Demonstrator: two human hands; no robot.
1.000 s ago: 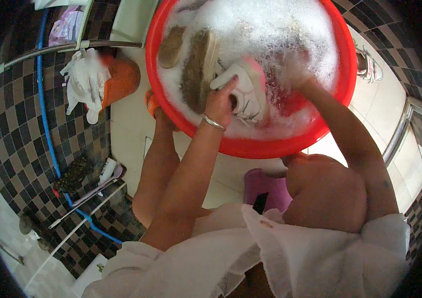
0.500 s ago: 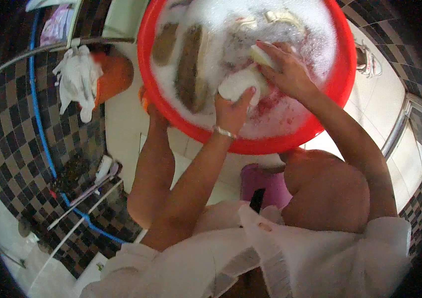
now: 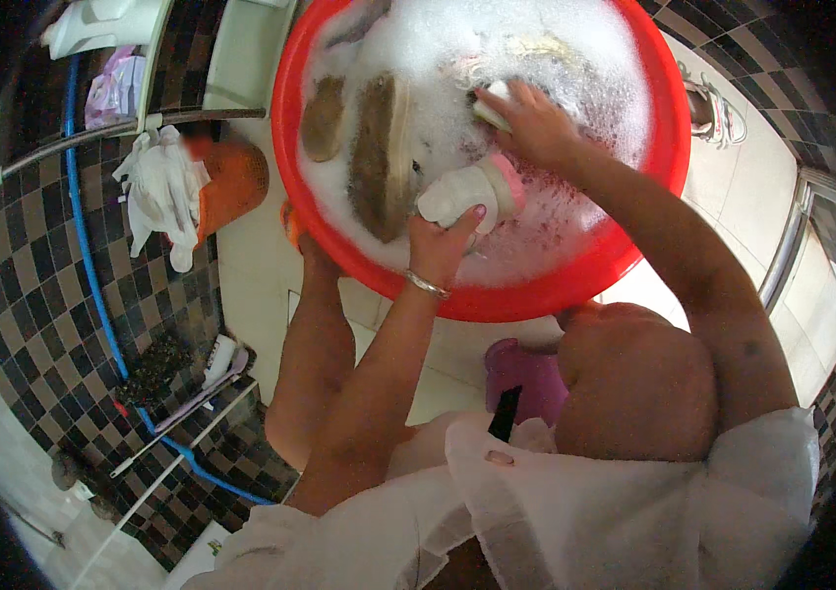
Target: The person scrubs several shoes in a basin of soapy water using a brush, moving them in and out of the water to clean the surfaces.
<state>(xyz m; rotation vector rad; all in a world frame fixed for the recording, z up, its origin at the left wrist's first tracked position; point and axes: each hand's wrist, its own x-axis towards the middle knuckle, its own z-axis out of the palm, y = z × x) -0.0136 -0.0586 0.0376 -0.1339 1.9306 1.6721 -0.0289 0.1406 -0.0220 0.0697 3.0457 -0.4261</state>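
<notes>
A wide red basin (image 3: 285, 118) of foamy water stands in front of me. My left hand (image 3: 443, 246) grips a white shoe (image 3: 457, 195) with a pink edge, held above the suds near the basin's middle. Farther right, my right hand (image 3: 536, 126) is closed round a pale oblong scrubber (image 3: 497, 104), low over the foam. Whether it is a brush or a sponge, I cannot tell. Two shoe soles, a long brown sole (image 3: 379, 162) and a shorter brown sole (image 3: 322, 120), show at the left of the basin. Pale laces (image 3: 541, 47) lie partly under foam at its far side.
An orange bucket (image 3: 236, 192) with white gloves (image 3: 162, 187) over its rim stands at the left. A blue hose (image 3: 93, 285) runs along the tiled wall. Beneath my legs is a pink-purple stool or tub (image 3: 526, 383). Beyond the basin's right rim lies a laced shoe (image 3: 718, 113).
My right hand has drawn away from the white shoe, up and left, with the scrubber. My left hand has shifted slightly left and nearer with the shoe, baring its pink edge.
</notes>
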